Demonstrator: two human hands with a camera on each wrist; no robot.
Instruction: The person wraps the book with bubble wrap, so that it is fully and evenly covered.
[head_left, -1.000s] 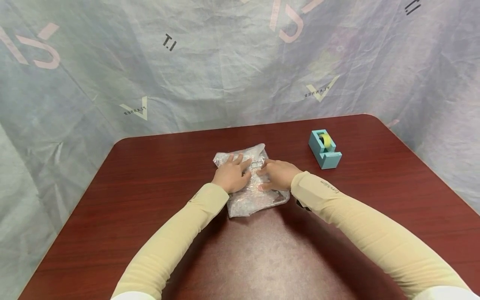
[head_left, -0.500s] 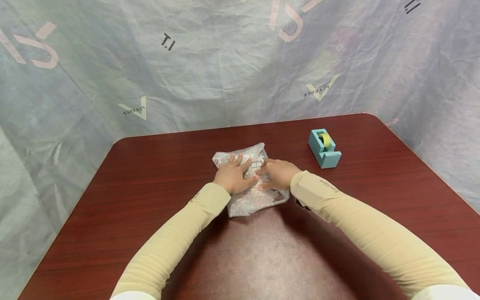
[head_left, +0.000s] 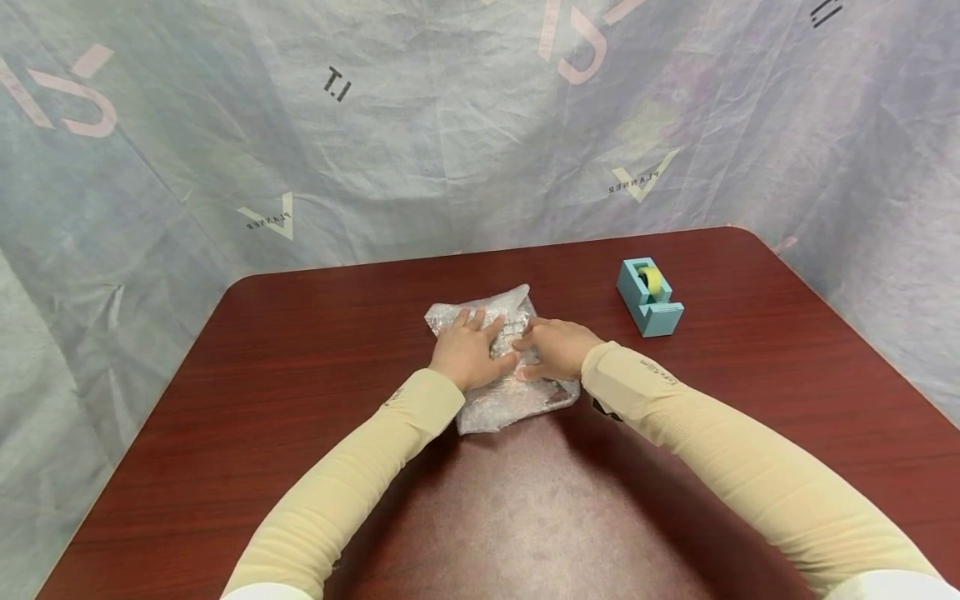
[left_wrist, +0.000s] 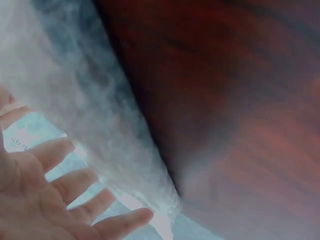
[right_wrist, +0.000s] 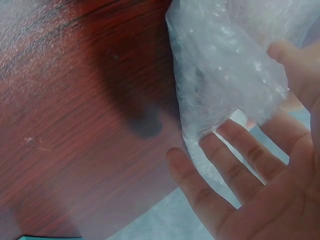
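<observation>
A bubble wrap package (head_left: 498, 406), crinkled and translucent, lies on the dark red table; what is inside it cannot be made out. My left hand (head_left: 467, 354) rests across its left part with fingers spread, the thumb stretched toward the other hand. From the right, my right hand (head_left: 561, 350) touches the wrap, thumb and fingertips on its upper surface. The left wrist view shows the straight fingers of the left hand (left_wrist: 65, 195) along the wrap (left_wrist: 100, 100). In the right wrist view the right hand (right_wrist: 260, 180) has its fingers extended beside the wrap's edge (right_wrist: 220, 70).
A light blue tape dispenser (head_left: 651, 300) with a yellow roll stands behind and to the right of the package. The table (head_left: 315, 333) reaches back to a grey printed fabric sheet (head_left: 420, 150), which hangs around its far and side edges.
My left hand has shifted slightly to the right, and its thumb has moved out toward the right hand. The right hand and the package look almost unmoved.
</observation>
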